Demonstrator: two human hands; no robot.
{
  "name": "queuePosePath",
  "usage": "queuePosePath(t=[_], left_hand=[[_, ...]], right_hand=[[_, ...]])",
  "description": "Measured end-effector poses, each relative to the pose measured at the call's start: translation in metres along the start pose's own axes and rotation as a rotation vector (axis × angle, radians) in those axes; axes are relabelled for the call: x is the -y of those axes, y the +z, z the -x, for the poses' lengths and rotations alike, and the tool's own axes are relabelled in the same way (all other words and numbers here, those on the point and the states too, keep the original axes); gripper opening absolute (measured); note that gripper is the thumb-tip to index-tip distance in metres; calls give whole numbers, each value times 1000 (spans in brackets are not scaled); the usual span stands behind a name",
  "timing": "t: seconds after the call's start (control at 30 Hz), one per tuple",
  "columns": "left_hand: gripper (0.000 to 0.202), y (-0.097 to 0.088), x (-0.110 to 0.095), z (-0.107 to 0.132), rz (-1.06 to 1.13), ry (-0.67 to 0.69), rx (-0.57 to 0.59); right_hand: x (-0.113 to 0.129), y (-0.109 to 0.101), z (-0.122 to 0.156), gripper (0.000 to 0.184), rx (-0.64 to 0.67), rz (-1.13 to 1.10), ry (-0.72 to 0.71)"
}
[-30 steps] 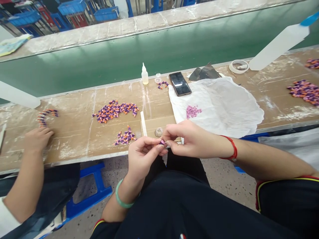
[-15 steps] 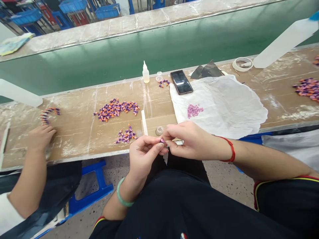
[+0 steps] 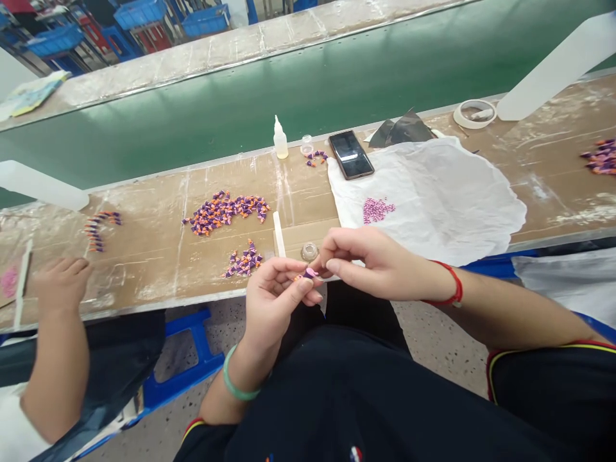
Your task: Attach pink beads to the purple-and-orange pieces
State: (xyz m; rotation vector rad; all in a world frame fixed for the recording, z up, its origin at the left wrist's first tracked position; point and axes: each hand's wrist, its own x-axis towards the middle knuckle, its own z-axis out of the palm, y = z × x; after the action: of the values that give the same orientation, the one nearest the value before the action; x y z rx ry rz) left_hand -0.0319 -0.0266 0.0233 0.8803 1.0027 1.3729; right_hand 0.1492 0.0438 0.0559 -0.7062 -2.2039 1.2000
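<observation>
My left hand (image 3: 276, 301), with a green bangle, and my right hand (image 3: 380, 263), with a red string at the wrist, meet in front of me. Their fingertips pinch a tiny purple and orange piece (image 3: 309, 274). Just beyond them stand a small glass jar (image 3: 310, 251) and a white stick (image 3: 279, 236) on a cardboard-covered bench (image 3: 158, 276). Loose purple and orange pieces lie in a small pile (image 3: 244, 262) and a larger pile (image 3: 224, 212). Pink beads (image 3: 378, 210) rest on a crumpled white sheet (image 3: 457, 205).
A co-worker's hand (image 3: 61, 285) rests on the bench at the left, near a short row of pieces (image 3: 99, 228). A glue bottle (image 3: 281, 139), a phone (image 3: 351, 154) and a tape roll (image 3: 469, 113) stand along the back. A green panel (image 3: 289, 83) rises behind the bench.
My view has swung slightly, shifting the bench. My hands still pinch the piece, now a little lower. The co-worker's hand has moved down and left, nearer the bench's front edge.
</observation>
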Motion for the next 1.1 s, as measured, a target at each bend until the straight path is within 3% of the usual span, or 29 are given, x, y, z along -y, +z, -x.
queuePosePath(t=[0.13,0.23,0.4,0.5,0.6,0.87,1.0,1.1], left_hand=[[26,3,1,3,-91,58,-5],[15,-4,2,0,-298,154,-8],[6,-51,1,-27,-989,366,68],[10,-85,-1,-49,-1243,280,109],[6,-104,-3,-74,-1382,181,86],[6,-93,16,-137,-1529,80,-122],[9,-86,25,-149,-1561,53,-185],[9,-80,25,-149,-1567,67,-166]], right_hand=[[-3,-3,3,9,-48,-127,101],[-9,-4,6,8,-57,-231,139],[-30,-9,20,14,-186,-280,237],[-44,-15,32,22,-272,-255,327],[-54,-18,43,28,-361,-240,408],[-64,-20,60,37,-496,-312,470],[-67,-21,66,41,-528,-334,464],[-69,-23,72,36,-561,-334,448]])
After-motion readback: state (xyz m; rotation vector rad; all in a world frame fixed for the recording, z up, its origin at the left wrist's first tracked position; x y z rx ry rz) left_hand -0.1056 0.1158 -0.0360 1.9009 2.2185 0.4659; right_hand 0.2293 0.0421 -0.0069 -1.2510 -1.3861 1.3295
